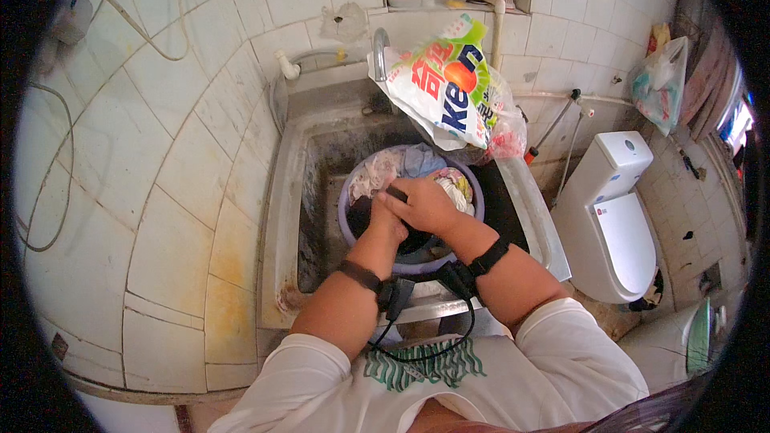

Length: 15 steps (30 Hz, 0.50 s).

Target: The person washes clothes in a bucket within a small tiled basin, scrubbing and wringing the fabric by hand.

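Note:
A lavender basin [480, 200] holds a pile of laundry, and both my hands are over it. My right hand [425, 204] is closed and lies across the front of my left hand [387, 220]. A short dark strip [396, 193] shows at the right hand's knuckles; what that hand grips is hidden. The left hand's fingers are covered by the right hand. Around them lie a pale pink lacy cloth [375, 172], a blue cloth [421, 160], and a yellow and white striped cloth [455, 188]. Dark cloth [359, 213] sits beside my left hand.
The basin stands inside a worn metal sink [277, 216]. A large white and green plastic detergent bag [441, 88] rests at the sink's back, next to the curved tap [380, 46]. A white toilet [623, 232] is on the right; a tiled wall [176, 184] rises at left.

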Each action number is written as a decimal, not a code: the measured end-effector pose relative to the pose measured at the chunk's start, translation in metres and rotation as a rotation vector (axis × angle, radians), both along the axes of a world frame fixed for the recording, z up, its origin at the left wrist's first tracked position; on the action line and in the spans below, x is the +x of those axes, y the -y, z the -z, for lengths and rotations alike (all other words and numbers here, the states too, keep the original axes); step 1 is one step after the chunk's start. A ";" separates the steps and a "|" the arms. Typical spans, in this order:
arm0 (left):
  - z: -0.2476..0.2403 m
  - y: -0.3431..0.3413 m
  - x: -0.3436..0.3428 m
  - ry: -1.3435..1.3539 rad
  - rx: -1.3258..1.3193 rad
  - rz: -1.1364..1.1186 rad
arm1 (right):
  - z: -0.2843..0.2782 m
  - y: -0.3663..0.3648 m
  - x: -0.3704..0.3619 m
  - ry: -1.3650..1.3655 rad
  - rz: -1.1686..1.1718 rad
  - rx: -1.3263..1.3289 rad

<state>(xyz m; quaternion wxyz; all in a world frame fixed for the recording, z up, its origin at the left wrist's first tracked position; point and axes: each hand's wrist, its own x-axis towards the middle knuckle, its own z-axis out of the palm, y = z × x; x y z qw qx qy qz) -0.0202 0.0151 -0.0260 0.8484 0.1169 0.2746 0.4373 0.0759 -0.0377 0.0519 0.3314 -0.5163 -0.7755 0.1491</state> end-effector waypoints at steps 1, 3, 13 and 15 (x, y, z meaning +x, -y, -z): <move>-0.007 0.008 0.009 -0.177 0.080 -0.049 | 0.007 -0.005 0.005 -0.014 0.104 -0.016; -0.026 0.020 0.016 -0.397 0.216 -0.074 | 0.015 -0.014 0.012 0.000 0.349 -0.031; -0.021 0.004 -0.003 -0.173 0.161 -0.023 | 0.002 0.000 0.000 -0.212 0.043 0.018; -0.004 -0.008 -0.008 -0.051 0.261 0.020 | 0.008 -0.005 -0.007 -0.236 0.074 0.028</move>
